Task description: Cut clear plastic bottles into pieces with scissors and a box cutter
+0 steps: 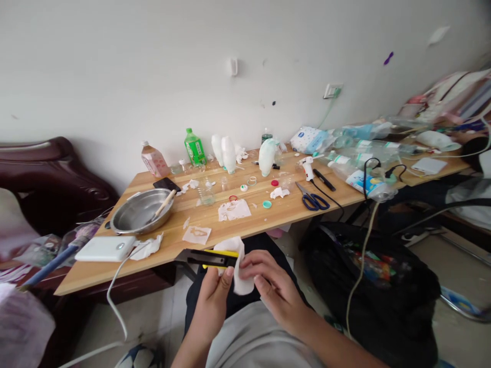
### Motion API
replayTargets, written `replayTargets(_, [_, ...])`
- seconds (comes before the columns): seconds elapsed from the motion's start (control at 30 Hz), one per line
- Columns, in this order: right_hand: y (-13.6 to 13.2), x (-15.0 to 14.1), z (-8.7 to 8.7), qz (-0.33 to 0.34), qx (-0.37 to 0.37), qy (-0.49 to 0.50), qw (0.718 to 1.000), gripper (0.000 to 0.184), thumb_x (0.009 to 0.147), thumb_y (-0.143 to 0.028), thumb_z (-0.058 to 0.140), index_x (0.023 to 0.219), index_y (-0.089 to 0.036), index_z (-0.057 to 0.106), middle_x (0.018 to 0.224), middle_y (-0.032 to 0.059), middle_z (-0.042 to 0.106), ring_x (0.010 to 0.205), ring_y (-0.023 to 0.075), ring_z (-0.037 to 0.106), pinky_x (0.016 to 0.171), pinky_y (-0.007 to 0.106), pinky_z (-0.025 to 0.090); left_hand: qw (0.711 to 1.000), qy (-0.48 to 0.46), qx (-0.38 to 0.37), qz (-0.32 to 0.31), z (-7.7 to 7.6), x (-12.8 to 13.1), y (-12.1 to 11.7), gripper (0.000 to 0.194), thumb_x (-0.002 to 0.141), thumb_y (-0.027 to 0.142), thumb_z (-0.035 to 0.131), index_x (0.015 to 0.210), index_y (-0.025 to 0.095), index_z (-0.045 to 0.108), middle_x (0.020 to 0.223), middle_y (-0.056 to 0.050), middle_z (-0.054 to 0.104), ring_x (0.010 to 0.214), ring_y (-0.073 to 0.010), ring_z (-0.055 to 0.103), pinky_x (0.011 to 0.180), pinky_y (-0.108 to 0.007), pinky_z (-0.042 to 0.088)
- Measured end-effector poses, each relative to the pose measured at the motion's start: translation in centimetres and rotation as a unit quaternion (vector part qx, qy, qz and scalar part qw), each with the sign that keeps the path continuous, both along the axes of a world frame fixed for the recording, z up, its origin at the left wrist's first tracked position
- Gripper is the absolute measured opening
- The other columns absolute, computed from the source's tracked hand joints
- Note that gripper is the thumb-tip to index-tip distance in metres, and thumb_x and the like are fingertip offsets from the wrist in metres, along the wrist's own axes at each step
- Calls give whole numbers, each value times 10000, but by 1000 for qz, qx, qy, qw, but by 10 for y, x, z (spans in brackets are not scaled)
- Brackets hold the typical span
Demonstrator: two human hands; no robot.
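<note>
My left hand (215, 292) is closed around a black and yellow utility knife (210, 258), whose far end points left past the table's front edge. A white tissue (242, 281) stands folded against the knife's handle, partly behind it. My right hand (276, 286) is curled against the tissue's right side, fingers bent onto it. Whether the blade is out cannot be made out. Both hands are above my lap, just in front of the wooden table (261, 220). Near them on the table lie a stained paper piece (197, 234) and a larger paper scrap (233, 210).
A metal bowl (130, 212) with a wooden-handled brush and a white power bank (105, 249) stand at left. White-wrapped bottles (229, 155) are at the back. Scissors (315, 201), a glue gun (308, 167) and plastic bottles lie right. A black bag (368, 301) sits below.
</note>
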State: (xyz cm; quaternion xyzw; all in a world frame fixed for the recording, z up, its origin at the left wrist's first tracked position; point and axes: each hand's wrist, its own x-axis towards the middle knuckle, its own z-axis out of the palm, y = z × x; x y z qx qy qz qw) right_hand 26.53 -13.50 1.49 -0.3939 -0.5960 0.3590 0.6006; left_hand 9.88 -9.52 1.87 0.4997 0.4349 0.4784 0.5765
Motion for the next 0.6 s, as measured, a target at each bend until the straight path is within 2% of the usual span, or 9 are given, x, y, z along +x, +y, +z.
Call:
replayTargets(0.1, [3, 0, 2, -46, 27, -79, 995, 192, 992, -282, 544, 891, -261, 706, 994, 63, 668, 1018, 224, 614, 935, 381, 503, 999, -1, 14, -35, 6, 1, 0, 345, 842, 460, 731, 1035, 174, 740, 1012, -88, 755, 1029, -266, 669, 940, -325, 505])
replayTargets(0.17, [7, -3, 1, -101, 5, -59, 993, 81, 934, -305, 649, 877, -253, 672, 1023, 60, 638, 1016, 220, 615, 918, 357, 514, 999, -23, 22, -43, 11, 4, -1, 378, 830, 434, 752, 1113, 184, 723, 1097, -94, 746, 1091, -265, 660, 982, -316, 485])
replayTargets(0.2, [10, -4, 1, -115, -11, -35, 993, 94, 894, -330, 705, 932, -253, 665, 1081, 67, 628, 1049, 228, 615, 923, 355, 520, 998, -38, 15, -42, 13, 5, -1, 437, 812, 424, 772, 1176, 192, 700, 1112, -95, 744, 1070, -261, 672, 960, -312, 497])
replayTargets(0.27, [13, -6, 1, -74, -59, 32, 995, 354, 852, -389, 752, 1157, -264, 626, 1213, 84, 621, 1104, 246, 625, 920, 361, 543, 997, -66, -19, -39, 14, 8, -1, 642, 753, 383, 830, 1329, 214, 602, 1077, -90, 753, 947, -245, 706, 847, -303, 537])
replayTargets(0.33, [14, -8, 3, 30, -121, 80, 989, 506, 899, -434, 692, 1351, -266, 538, 1269, 91, 650, 1077, 242, 668, 881, 358, 574, 995, -78, -45, -37, 13, 10, 2, 852, 695, 313, 875, 1443, 233, 474, 1009, -77, 759, 843, -225, 713, 753, -288, 546])
replayTargets(0.37, [15, -8, 5, 73, -141, 85, 984, 501, 937, -438, 641, 1392, -264, 522, 1268, 86, 671, 1069, 238, 683, 884, 358, 579, 996, -72, -43, -29, 11, 10, 4, 876, 669, 278, 888, 1437, 228, 470, 974, -69, 757, 811, -213, 708, 733, -279, 543])
replayTargets(0.43, [15, -9, 7, 98, -139, 71, 983, 444, 977, -421, 585, 1390, -260, 556, 1276, 69, 693, 1133, 241, 676, 956, 371, 559, 999, -43, -7, 23, 5, 10, 11, 776, 602, 216, 912, 1303, 203, 580, 920, -49, 739, 785, -186, 687, 723, -256, 533])
replayTargets(0.53, [19, -10, 4, 61, -80, 30, 995, 410, 994, -349, 565, 1400, -289, 570, 1371, 44, 656, 1258, 241, 620, 1064, 389, 506, 992, -22, 44, 116, -1, 9, 18, 661, 509, 167, 935, 1115, 193, 673, 963, -41, 714, 831, -168, 668, 738, -234, 529])
replayTargets(0.6, [22, -9, -1, 33, -25, -25, 999, 451, 998, -277, 548, 1448, -315, 528, 1426, 37, 620, 1287, 235, 606, 1080, 397, 507, 992, -62, 15, 105, 0, 10, 17, 640, 558, 212, 928, 1147, 199, 678, 1050, -67, 724, 913, -188, 683, 783, -253, 539])
